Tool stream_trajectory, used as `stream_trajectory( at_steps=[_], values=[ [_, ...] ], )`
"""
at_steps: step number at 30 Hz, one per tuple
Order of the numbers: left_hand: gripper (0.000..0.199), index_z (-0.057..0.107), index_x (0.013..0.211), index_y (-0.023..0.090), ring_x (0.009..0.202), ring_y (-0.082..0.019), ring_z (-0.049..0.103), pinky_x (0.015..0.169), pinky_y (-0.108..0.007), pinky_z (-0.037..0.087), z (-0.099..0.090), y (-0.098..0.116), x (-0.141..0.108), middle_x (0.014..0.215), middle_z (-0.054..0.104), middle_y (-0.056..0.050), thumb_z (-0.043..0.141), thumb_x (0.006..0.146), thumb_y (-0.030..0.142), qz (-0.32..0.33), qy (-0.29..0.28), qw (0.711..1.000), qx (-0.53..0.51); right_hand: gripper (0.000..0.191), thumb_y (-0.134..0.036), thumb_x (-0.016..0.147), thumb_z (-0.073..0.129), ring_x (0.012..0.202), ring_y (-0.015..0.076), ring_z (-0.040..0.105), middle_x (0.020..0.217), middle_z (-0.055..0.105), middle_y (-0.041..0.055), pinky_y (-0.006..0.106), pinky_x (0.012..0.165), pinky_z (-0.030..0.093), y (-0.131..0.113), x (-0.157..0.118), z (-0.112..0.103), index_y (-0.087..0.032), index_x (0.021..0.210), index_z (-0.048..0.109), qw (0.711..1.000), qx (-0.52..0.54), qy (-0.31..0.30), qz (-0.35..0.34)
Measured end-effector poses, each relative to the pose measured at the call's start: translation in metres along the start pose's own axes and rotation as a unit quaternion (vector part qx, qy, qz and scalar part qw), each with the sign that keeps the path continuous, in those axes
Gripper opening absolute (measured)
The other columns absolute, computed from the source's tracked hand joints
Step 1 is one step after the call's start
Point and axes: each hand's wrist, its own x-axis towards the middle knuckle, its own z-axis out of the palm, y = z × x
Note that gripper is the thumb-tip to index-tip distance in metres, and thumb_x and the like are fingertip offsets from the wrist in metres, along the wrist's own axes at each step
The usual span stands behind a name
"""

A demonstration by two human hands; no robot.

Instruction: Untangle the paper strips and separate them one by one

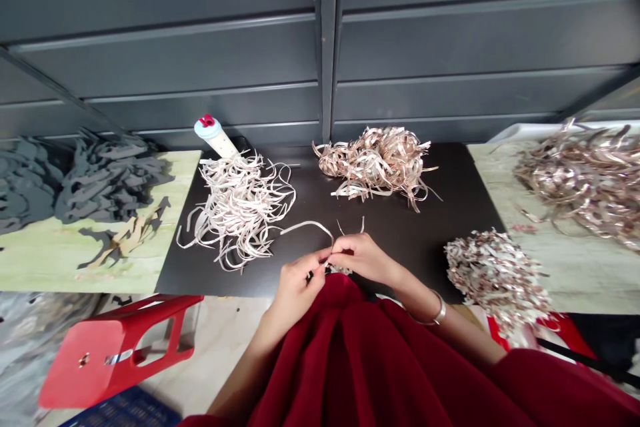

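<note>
My left hand (297, 287) and right hand (363, 259) were closed, pinching a thin pale strip (307, 223) between their fingertips (336, 248), low over the black tabletop (425, 247), near a loose heap of matching strips (240, 210)

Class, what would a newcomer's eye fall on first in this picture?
Two big tangles of shiny strips stand out on the black tabletop: a pale one at centre left, a coppery one at back right. Below them, at the front edge, the left hand and right hand pinch a single strip.
</note>
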Motion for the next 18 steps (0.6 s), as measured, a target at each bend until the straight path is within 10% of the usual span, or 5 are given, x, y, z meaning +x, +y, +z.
stream_trajectory(
  at_steps=[8, 13, 18],
  values=[
    [0.034, 0.052, 0.053, 0.014, 0.093, -0.026, 0.065, 0.086, -0.035, 0.046, 0.0, -0.022, -0.007, 0.102, 0.07, -0.012, 0.07, 0.07, 0.037, -0.158, -0.042, 0.901, -0.401, 0.032, -0.044, 0.081, 0.061, 0.067, 0.013, 0.06, 0.072, 0.065, 0.0034, 0.025, 0.065, 0.046, 0.009, -0.006, -0.018, -0.012, 0.077, 0.065, 0.963, 0.198, -0.182, 0.028],
    [0.044, 0.063, 0.084, 0.011, 0.076, -0.023, 0.07, 0.069, -0.029, 0.052, 0.001, -0.034, -0.001, 0.091, 0.071, -0.014, 0.068, 0.071, 0.053, -0.229, -0.152, 0.85, -0.45, 0.033, -0.043, 0.085, 0.056, 0.061, 0.0098, 0.054, 0.067, 0.062, 0.0007, 0.02, 0.058, 0.041, 0.007, -0.003, -0.009, -0.013, 0.075, 0.064, 0.984, 0.077, -0.154, -0.044],
    [0.053, 0.057, 0.108, 0.015, 0.07, -0.017, 0.07, 0.062, -0.02, 0.054, 0.005, -0.03, 0.007, 0.093, 0.069, -0.009, 0.081, 0.063, 0.029, -0.247, -0.156, 0.826, -0.482, 0.022, -0.028, 0.086, 0.055, 0.06, 0.009, 0.052, 0.067, 0.06, -0.0003, 0.02, 0.058, 0.039, 0.002, 0.0, -0.003, -0.015, 0.071, 0.063, 0.986, -0.027, -0.116, -0.117]
  ],
)
